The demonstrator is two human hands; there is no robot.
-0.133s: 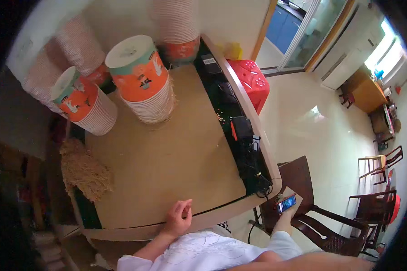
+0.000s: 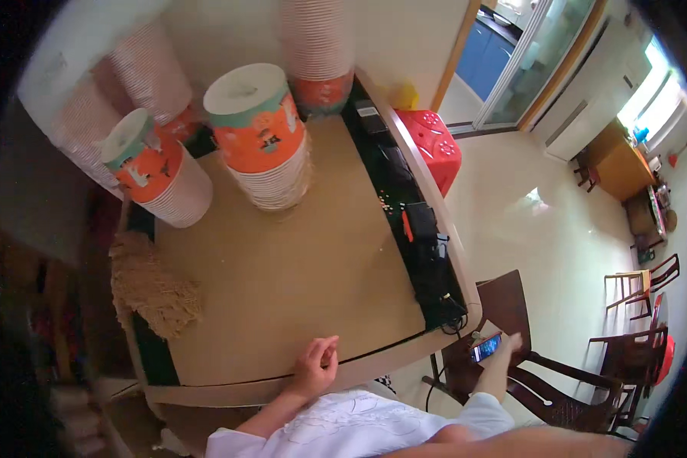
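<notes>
At lower right, the right hand (image 2: 509,347) is just beside a slim dark phone (image 2: 486,348) with a lit screen, above a dark wooden chair (image 2: 506,296); its grip cannot be told. At lower centre, the left hand (image 2: 318,368) is loosely half-spread, seemingly free, by the brown tabletop (image 2: 282,267). The present step looks like phone use; lifting it would call for fingers around its edges.

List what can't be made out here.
Head view:
Left hand: curled fingers hide its palm.
Right hand: too small and blurred to tell whether it touches the phone.
Phone screen: too small to read.
Tall cup stack: top cut off by the upper edge.
Scattered pale specks: too small to identify.
</notes>
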